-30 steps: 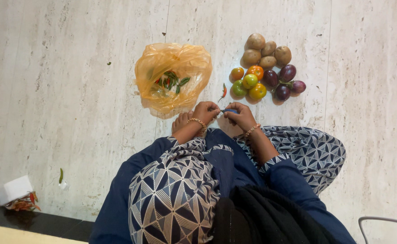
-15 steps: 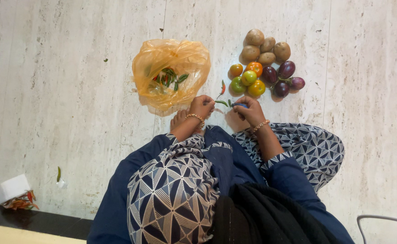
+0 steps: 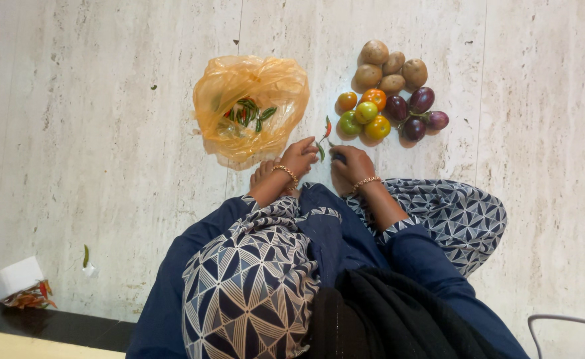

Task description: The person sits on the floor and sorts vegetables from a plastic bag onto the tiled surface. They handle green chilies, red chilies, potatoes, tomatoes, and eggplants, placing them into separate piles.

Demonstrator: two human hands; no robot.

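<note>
Chillies were the item in hand: you held a green chilli [image 3: 321,151] at centre frame, between the fingertips of both hands, just above your knees. Your left hand [image 3: 299,158] had its fingers closed on the chilli's near end; your right hand [image 3: 351,163] was curled around a small dark object, which I could not identify. A red chilli [image 3: 327,126] lay on the floor just above your hands, apart from the rest. The orange plastic bag [image 3: 252,106], upper centre-left, lay open with a cluster of green and red chillies [image 3: 247,113] inside, so by my judgement most of the lot remained unhandled. To the upper right sat tomatoes [image 3: 364,114], small aubergines [image 3: 417,112] and potatoes [image 3: 389,65], grouped by kind and untouched. One stray green chilli [image 3: 85,255] lay at lower left, beside a white box [image 3: 17,276].
</note>
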